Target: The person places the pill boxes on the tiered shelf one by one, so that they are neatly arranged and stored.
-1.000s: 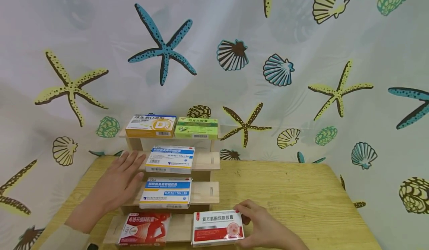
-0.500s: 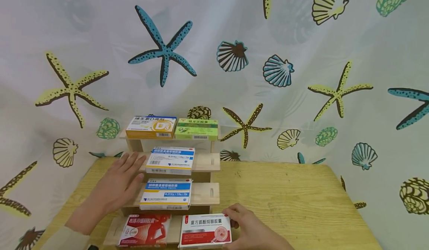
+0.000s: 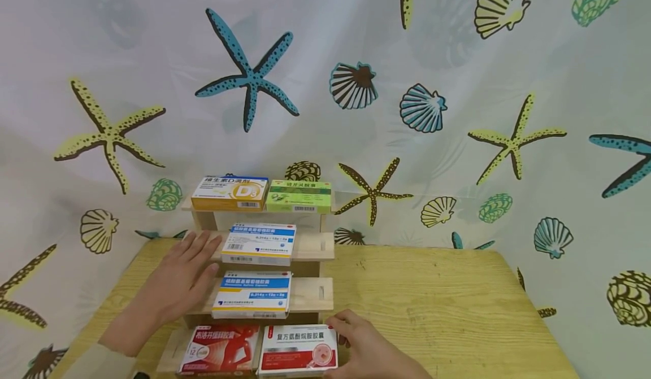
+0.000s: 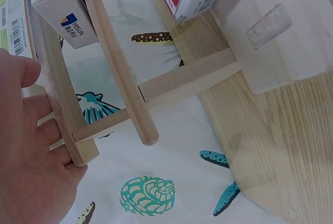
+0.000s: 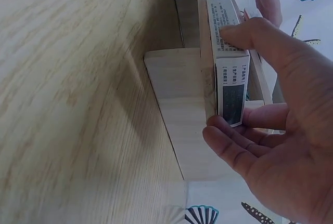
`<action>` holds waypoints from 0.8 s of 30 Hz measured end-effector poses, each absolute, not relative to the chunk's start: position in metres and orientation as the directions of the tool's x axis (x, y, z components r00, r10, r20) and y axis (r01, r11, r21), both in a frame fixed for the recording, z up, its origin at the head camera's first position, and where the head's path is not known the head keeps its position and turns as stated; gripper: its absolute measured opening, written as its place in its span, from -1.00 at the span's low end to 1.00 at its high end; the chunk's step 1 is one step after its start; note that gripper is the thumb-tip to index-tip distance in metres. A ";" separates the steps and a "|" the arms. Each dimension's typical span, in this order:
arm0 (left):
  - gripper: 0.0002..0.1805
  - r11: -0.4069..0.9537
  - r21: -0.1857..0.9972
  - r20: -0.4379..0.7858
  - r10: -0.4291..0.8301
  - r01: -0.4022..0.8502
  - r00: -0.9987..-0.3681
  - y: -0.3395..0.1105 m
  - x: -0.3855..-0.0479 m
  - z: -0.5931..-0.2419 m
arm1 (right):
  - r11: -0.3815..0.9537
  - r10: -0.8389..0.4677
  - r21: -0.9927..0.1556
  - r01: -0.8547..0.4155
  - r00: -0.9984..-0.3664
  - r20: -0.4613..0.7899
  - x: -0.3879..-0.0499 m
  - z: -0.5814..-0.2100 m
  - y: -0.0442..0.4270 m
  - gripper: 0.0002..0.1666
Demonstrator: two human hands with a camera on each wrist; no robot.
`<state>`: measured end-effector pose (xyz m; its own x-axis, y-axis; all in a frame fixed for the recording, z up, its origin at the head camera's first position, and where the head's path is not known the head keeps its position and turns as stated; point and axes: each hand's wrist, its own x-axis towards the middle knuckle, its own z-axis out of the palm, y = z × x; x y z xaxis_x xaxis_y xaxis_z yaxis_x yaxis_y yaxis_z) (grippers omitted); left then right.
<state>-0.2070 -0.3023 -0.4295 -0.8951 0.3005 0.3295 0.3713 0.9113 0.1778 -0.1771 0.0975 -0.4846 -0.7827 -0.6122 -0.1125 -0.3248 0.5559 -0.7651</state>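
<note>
My right hand [image 3: 373,348] pinches the right end of a white and red medicine box [image 3: 299,349] on the lowest tier of a wooden stepped rack [image 3: 311,294]. In the right wrist view, thumb and fingers lie on opposite sides of the box [image 5: 229,63]. Close against its left side sits a red medicine box [image 3: 220,349]. My left hand [image 3: 180,277] rests at the rack's left side with its fingers extended, beside two blue and white medicine boxes, an upper one [image 3: 259,243] and a lower one [image 3: 252,294]. The left wrist view has its fingers against the wooden frame [image 4: 67,125].
On the top tier stand a vitamin D box [image 3: 230,192] and a green medicine box [image 3: 298,196]. The rack stands on a wood-grain table [image 3: 432,300]. Behind hangs a white curtain [image 3: 315,23] printed with starfish and shells.
My right hand has slid the white and red medicine box leftward along the lowest tier, up to the red box. The left hand has stayed in place.
</note>
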 end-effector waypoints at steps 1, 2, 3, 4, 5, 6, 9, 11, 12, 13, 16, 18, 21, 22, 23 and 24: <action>-0.36 0.911 0.177 0.331 0.301 0.372 -0.894 -0.302 -0.207 -0.429 | 0.560 -0.615 -0.754 -0.342 -0.782 -0.103 -0.177 -0.484 0.097 0.05; -0.35 0.912 0.177 0.330 0.300 0.371 -0.895 -0.302 -0.207 -0.429 | 0.561 -0.622 -0.743 -0.364 -0.778 -0.088 -0.177 -0.484 0.096 0.04; -0.35 0.912 0.177 0.328 0.299 0.369 -0.896 -0.302 -0.207 -0.429 | 0.562 -0.627 -0.734 -0.382 -0.775 -0.077 -0.177 -0.484 0.096 0.03; -0.35 0.912 0.176 0.327 0.300 0.369 -0.896 -0.302 -0.207 -0.429 | 0.563 -0.631 -0.726 -0.395 -0.773 -0.068 -0.177 -0.484 0.095 0.02; -0.35 0.913 0.176 0.325 0.299 0.367 -0.897 -0.301 -0.207 -0.429 | 0.563 -0.633 -0.720 -0.406 -0.772 -0.060 -0.177 -0.484 0.095 0.02; -0.35 0.914 0.175 0.324 0.298 0.367 -0.898 -0.301 -0.207 -0.429 | 0.563 -0.635 -0.716 -0.412 -0.771 -0.056 -0.177 -0.484 0.095 0.01; -0.35 0.915 0.175 0.321 0.297 0.364 -0.900 -0.301 -0.207 -0.428 | 0.568 -0.628 -0.713 -0.411 -0.776 -0.054 -0.177 -0.485 0.094 0.01; -0.35 0.916 0.176 0.318 0.295 0.362 -0.901 -0.300 -0.206 -0.428 | 0.573 -0.623 -0.709 -0.410 -0.780 -0.053 -0.176 -0.485 0.093 0.01; -0.35 0.916 0.177 0.316 0.293 0.360 -0.902 -0.300 -0.206 -0.427 | 0.575 -0.621 -0.709 -0.409 -0.782 -0.053 -0.176 -0.485 0.093 0.01; -0.34 0.917 0.177 0.313 0.292 0.358 -0.904 -0.300 -0.206 -0.427 | 0.579 -0.616 -0.710 -0.401 -0.785 -0.060 -0.176 -0.485 0.093 0.02; -0.34 0.919 0.179 0.304 0.288 0.351 -0.908 -0.300 -0.206 -0.426 | 0.582 -0.600 -0.727 -0.365 -0.796 -0.081 -0.175 -0.484 0.092 0.00; -0.34 0.920 0.177 0.303 0.288 0.351 -0.908 -0.300 -0.206 -0.426 | 0.579 -0.591 -0.739 -0.345 -0.802 -0.088 -0.175 -0.484 0.092 -0.02; -0.34 0.919 0.177 0.304 0.289 0.352 -0.908 -0.300 -0.205 -0.426 | 0.562 -0.601 -0.740 -0.370 -0.797 -0.059 -0.175 -0.485 0.092 -0.06; -0.34 0.919 0.177 0.306 0.290 0.353 -0.907 -0.300 -0.205 -0.425 | 0.553 -0.609 -0.737 -0.388 -0.792 -0.040 -0.176 -0.486 0.092 -0.06; -0.34 0.919 0.177 0.307 0.290 0.354 -0.907 -0.300 -0.205 -0.425 | 0.546 -0.614 -0.735 -0.402 -0.789 -0.025 -0.176 -0.487 0.091 -0.06; -0.34 0.918 0.178 0.306 0.290 0.354 -0.907 -0.300 -0.205 -0.425 | 0.538 -0.619 -0.734 -0.414 -0.785 -0.011 -0.176 -0.488 0.091 -0.06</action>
